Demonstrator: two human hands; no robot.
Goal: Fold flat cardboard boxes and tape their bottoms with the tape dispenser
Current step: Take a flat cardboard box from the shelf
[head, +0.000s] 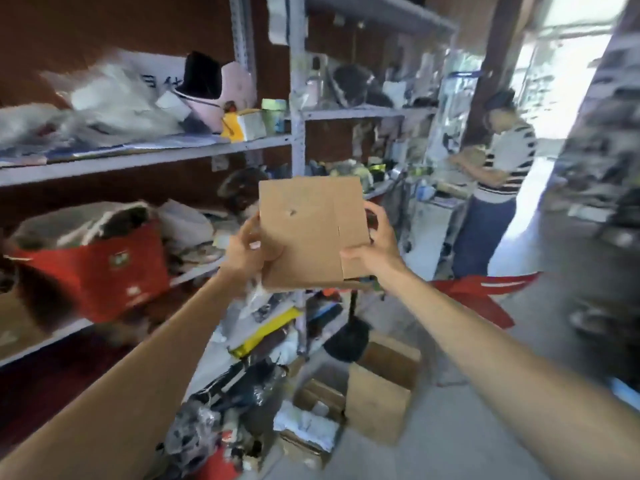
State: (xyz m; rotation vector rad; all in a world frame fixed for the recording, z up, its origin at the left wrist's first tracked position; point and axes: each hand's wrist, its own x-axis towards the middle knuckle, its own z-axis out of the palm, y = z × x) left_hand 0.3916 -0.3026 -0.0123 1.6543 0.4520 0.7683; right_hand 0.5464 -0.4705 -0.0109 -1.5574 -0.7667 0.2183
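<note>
Cluttered shelving (pixel 138 161) behind, open carton (pixel 378 400) below. Flat cardboard box (pixel 308 233) gripped at side edges by left hand (pixel 246 252), right hand (pixel 373 249).

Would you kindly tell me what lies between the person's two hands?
In the head view, the cardboard box lies between them; the left hand holds its left edge and the right hand its right edge.

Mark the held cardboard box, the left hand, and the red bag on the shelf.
cardboard box (pixel 304 233): head view, middle of its brown front panel.
left hand (pixel 246 253): head view, middle of the hand, at the box's left edge.
red bag (pixel 104 271): head view, its front face.
</note>
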